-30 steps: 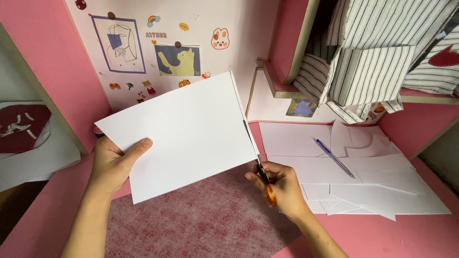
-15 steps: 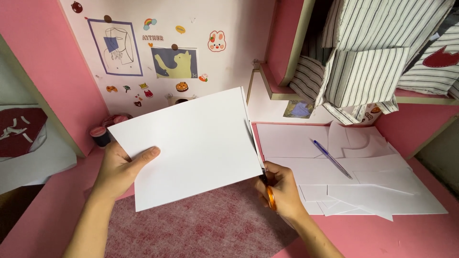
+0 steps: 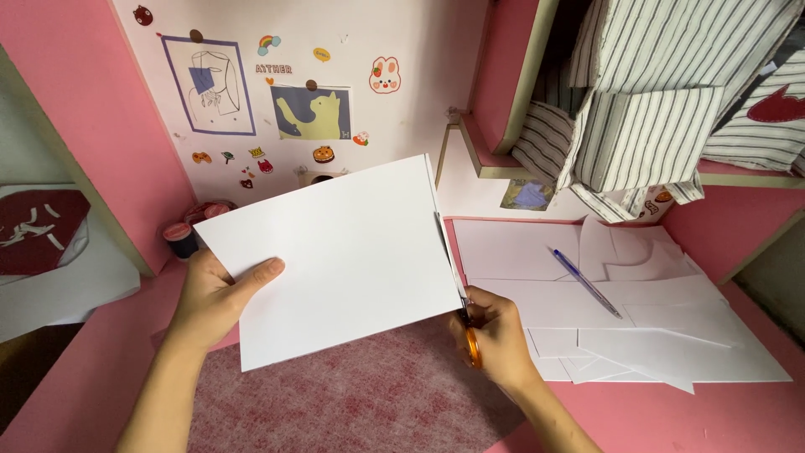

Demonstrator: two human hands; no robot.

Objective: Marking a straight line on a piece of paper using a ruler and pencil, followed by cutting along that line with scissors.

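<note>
Paper (image 3: 335,260), a white sheet, is held up over the pink desk (image 3: 721,411) and its reddish mat (image 3: 360,403); the left hand (image 3: 214,298) is clamped on its lower left edge, thumb on top. The right hand (image 3: 495,335) is closed around orange-handled scissors (image 3: 463,310), whose blades run along the sheet's right edge. The one-sided hold leaves the sheet free to sag or twist, so the cut could wander or tear. A blue pen (image 3: 587,283) lies on loose white sheets (image 3: 654,335) well to the right.
</note>
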